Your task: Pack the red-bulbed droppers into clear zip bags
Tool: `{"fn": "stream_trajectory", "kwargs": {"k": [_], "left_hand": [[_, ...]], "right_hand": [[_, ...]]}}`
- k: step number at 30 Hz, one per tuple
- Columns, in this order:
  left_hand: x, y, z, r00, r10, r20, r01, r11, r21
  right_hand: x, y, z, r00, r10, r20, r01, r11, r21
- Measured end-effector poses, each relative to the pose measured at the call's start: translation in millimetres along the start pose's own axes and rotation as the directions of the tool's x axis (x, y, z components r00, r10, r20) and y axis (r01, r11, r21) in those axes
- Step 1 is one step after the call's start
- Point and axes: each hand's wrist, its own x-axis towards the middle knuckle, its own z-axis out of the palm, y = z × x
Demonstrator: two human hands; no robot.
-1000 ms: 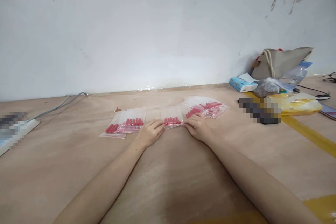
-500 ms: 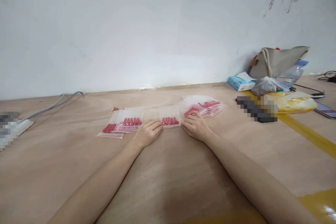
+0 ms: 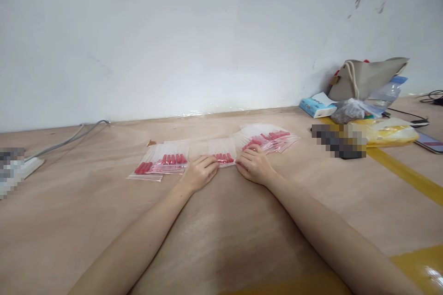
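Observation:
A small clear plastic bag (image 3: 222, 145) lies flat on the table, holding a row of several red plastic pieces (image 3: 225, 157). My left hand (image 3: 201, 173) is closed at the bag's near left corner, its fingertips over the edge. At the near right corner, my right hand (image 3: 254, 165) has its fingers curled in and pressed on the edge. The fingers hide both corners. To the left rest overlapping bags (image 3: 169, 150) with similar red pieces. Another fanned stack of filled bags (image 3: 273, 131) lies behind my right hand.
A blue tissue pack (image 3: 316, 107), a grey bag (image 3: 372, 80) and a yellow plastic package (image 3: 387, 133) stand on the right. A phone (image 3: 429, 142) lies beyond them. On the left a grey cable (image 3: 72, 139) runs to a white object (image 3: 32, 166). The wall (image 3: 207, 46) closes off the back.
My left hand has shifted slightly right along the bag's near edge, covering more of its left corner. My right hand has moved slightly left. The other bags stay put.

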Motion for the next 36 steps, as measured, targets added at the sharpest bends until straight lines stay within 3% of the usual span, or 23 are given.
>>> {"fn": "stream_trajectory", "kwargs": {"k": [13,23,31,36], "left_hand": [[18.7,11.7,12.2,0.997,0.075,-0.018,-0.076,0.996,-0.036],[11.5,6.0,0.7,0.994,0.104,-0.040,-0.105,0.994,-0.024],[-1.3,-8.4,-10.7,1.000,-0.005,-0.014,0.004,0.997,-0.079],[-8.6,-14.0,-13.9,0.980,-0.194,0.031,0.197,0.964,-0.179]], "right_hand": [[8.6,-16.3,3.8,0.999,-0.035,0.006,0.035,0.999,-0.020],[5.5,-15.6,-0.5,0.999,0.015,-0.050,-0.015,1.000,0.003],[-0.1,-5.4,-7.5,0.991,0.126,-0.055,-0.120,0.988,0.100],[-2.3,0.6,-7.3,0.988,0.153,-0.036,-0.150,0.985,0.081]]}}
